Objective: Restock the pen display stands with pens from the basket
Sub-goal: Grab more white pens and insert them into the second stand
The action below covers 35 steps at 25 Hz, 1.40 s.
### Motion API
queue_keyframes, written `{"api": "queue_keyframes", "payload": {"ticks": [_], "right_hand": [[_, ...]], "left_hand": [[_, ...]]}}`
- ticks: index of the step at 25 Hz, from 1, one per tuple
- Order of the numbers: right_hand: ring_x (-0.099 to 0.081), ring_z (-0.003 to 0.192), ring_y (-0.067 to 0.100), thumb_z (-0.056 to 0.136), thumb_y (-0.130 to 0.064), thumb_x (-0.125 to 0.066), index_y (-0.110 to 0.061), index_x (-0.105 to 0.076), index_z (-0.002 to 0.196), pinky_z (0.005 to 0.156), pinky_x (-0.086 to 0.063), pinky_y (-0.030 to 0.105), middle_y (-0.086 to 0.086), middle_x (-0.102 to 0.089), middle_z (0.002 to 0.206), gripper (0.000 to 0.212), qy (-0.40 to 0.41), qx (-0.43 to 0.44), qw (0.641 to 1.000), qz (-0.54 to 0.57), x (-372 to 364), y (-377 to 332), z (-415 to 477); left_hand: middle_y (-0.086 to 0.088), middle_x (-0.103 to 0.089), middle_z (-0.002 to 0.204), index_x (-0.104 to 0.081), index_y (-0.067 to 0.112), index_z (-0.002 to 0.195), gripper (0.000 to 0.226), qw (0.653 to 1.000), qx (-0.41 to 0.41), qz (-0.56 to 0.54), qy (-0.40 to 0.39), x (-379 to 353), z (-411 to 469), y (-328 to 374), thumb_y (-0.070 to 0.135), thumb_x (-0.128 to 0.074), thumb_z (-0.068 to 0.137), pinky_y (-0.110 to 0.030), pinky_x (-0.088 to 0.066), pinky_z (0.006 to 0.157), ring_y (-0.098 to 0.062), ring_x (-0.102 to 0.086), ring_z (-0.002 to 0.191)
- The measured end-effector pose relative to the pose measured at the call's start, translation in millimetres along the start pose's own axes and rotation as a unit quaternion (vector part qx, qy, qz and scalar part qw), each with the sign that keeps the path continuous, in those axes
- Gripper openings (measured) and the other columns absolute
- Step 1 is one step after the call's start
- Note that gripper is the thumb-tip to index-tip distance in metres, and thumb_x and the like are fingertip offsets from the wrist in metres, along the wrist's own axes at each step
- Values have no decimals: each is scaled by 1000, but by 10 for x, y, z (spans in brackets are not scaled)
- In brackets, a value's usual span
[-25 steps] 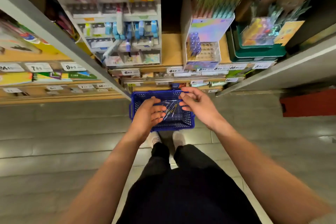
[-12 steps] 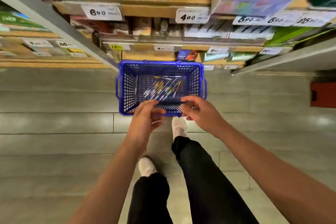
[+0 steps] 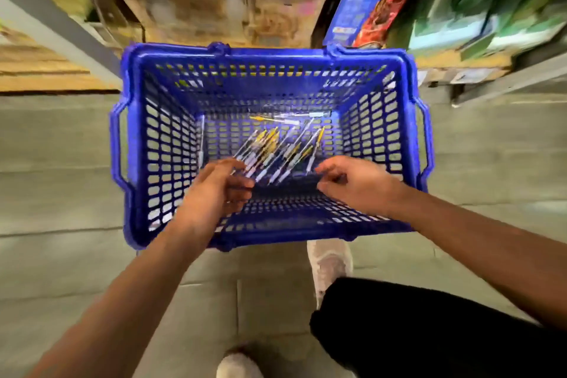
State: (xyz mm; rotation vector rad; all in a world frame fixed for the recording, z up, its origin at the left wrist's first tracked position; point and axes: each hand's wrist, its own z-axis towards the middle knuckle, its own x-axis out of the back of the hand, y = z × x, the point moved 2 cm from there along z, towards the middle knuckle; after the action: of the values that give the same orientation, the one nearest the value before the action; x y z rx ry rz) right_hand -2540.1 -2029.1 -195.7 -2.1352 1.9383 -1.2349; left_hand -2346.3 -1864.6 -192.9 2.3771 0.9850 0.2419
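The blue basket (image 3: 411, 144) sits on the floor (image 3: 61, 163), with the pens (image 3: 276, 147) heaped slantwise on its bottom. The left hand (image 3: 214, 190) reaches in, and its loosely curled fingers (image 3: 241, 184) meet the pens' near ends at 1 o'clock; blur hides any pinch. The right hand (image 3: 356, 181) hangs relaxed and empty, with the pens at its 10 o'clock, just beside.

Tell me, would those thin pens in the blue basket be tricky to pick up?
Probably slightly. The thin clear-and-yellow pens look stiff and light; their round barrels likely roll. Piled loosely in the blue plastic mesh basket, some may slip away.
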Motion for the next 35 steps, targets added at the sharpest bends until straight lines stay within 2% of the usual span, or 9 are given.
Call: {"api": "queue_keyframes", "payload": {"ticks": [5, 10, 13, 16, 20, 24, 27, 31, 35], "right_hand": [[-65, 109, 20, 94, -29, -61, -24, -64, 123, 89, -47, 25, -4, -70, 113, 29, -80, 26, 963, -255, -146, 194, 957], [-69, 86, 23, 101, -21, -50, -16, -71, 100, 74, -53, 28, 2, -71, 93, 22, -140, -23, 882, -450, -125, 77, 1420], [-67, 54, 10, 105, -17, -44, -14, -66, 83, 63, -55, 19, 0, -70, 69, 32, -81, -126, 935, -320, -123, 76, 1743], [-72, 89, 23, 100, -16, -53, -8, -67, 100, 79, -58, 27, 10, -72, 97, 16, -54, -139, 955, -255, -175, 187, 1899], [-51, 40, 15, 108, -23, -38, -8, -55, 80, 42, -38, 21, 3, -61, 56, 35, -112, -196, 952, -205, -396, 388, 2081], [-50, 31, 7, 109, -25, -42, -8, -56, 95, 40, -38, 17, 0, -58, 49, 26, -105, -267, 958, -28, -274, 357, 2064], [-60, 63, 5, 106, -21, -52, -6, -57, 129, 61, -54, 18, 2, -65, 72, 28, -138, -201, 966, 90, -196, 157, 1916], [-72, 72, 8, 94, -24, -69, -5, -69, 109, 69, -62, 21, 6, -76, 87, 24, -240, -60, 940, 236, -266, -358, 1615], [-70, 68, 5, 93, -31, -69, -7, -73, 99, 62, -58, 16, 1, -75, 80, 25, -234, -4, 924, 303, -308, -546, 1488]], "left_hand": [[1, -72, 66, -58, 21, 95, 22, 996, -20, 81, -15, 94, 776, -90, 33, -42, 104, -26, -44, 61, -12, -62, 56], [-4, -71, 69, -57, 18, 97, 35, 995, -44, 81, -30, 87, 744, 127, 44, -35, 107, -29, -43, 62, -16, -61, 58], [-1, -72, 66, -57, 16, 97, 39, 993, -64, 96, -11, 70, 640, 236, 45, -33, 108, -31, -44, 63, -19, -62, 66], [2, -76, 73, -60, 20, 99, 37, 971, -165, 175, 7, 32, 589, 104, 49, -37, 105, -35, -48, 69, -17, -66, 67], [4, -77, 81, -60, 24, 101, 45, 950, -169, 262, -17, 46, 704, -136, 63, -39, 91, -43, -55, 78, -18, -72, 71], [-1, -78, 87, -61, 21, 106, 37, 963, -143, 230, -7, 99, 875, 1, 52, -40, 103, -40, -54, 77, -15, -69, 68], [-9, -78, 97, -61, 17, 102, 23, 977, -112, 184, -3, 91, 920, 48, 35, -47, 105, -33, -51, 69, -17, -69, 74], [-5, -71, 112, -62, 20, 108, 19, 967, -62, 231, -86, -70, 929, 46, 35, -51, 105, -34, -55, 77, -23, -69, 93], [-8, -72, 92, -56, 9, 119, 20, 966, -63, 220, -120, -214, 881, 96, 22, -46, 108, -23, -47, 47, -10, -58, 54]]}}
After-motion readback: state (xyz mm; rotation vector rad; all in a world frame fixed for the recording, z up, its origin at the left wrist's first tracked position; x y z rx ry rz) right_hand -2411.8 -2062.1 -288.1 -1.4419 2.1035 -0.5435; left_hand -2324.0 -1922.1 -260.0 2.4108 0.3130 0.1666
